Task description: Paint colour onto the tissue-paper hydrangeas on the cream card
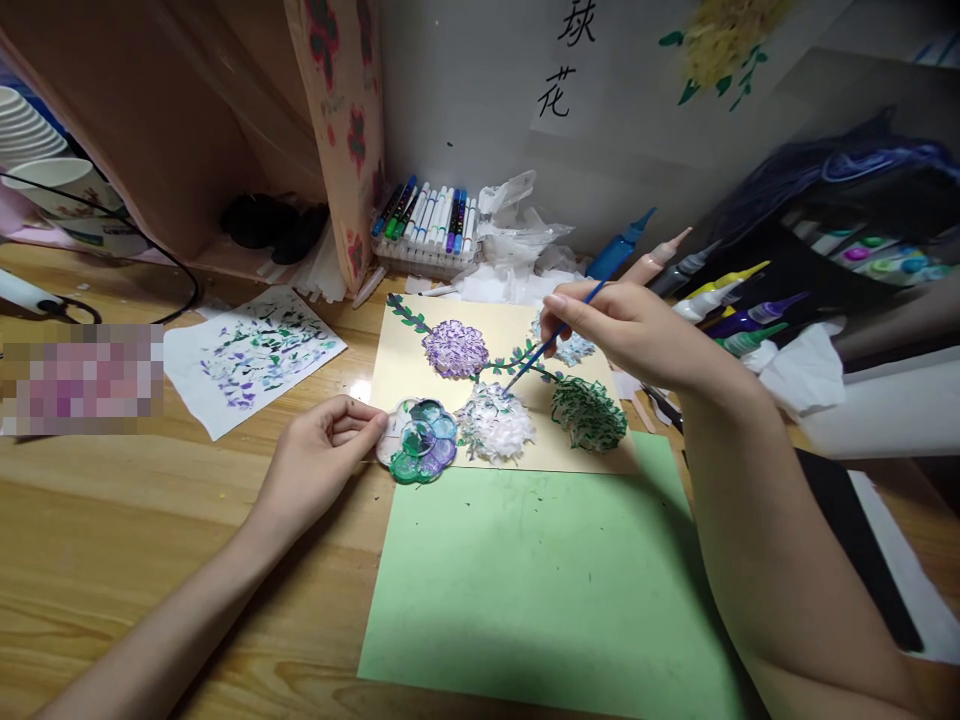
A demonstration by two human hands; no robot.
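Note:
Between the thumb and fingers of my left hand (pixel 330 440) is the edge of a flower-shaped paint palette (pixel 422 440), smeared with green, purple and white. My right hand (pixel 600 320) grips a thin blue paintbrush (pixel 551 340). Its tip reaches the top of a raised white flower (pixel 496 425) on a cream sheet (pixel 420 395). The same sheet carries a purple flower (pixel 455 348), a dark green flower (pixel 590 414) and a pale blue flower (pixel 574 348) partly hidden by my right hand. A green leafy vine (pixel 517 358) runs between them.
Green paper (pixel 525 580) lies under the sheet's near edge. A paint-daubed white paper (pixel 255 360) rests at left. Behind stand a box of markers (pixel 427 225) and crumpled plastic (pixel 525 235). Several paint tubes (pixel 712 295) and a crumpled tissue (pixel 802 370) are at right.

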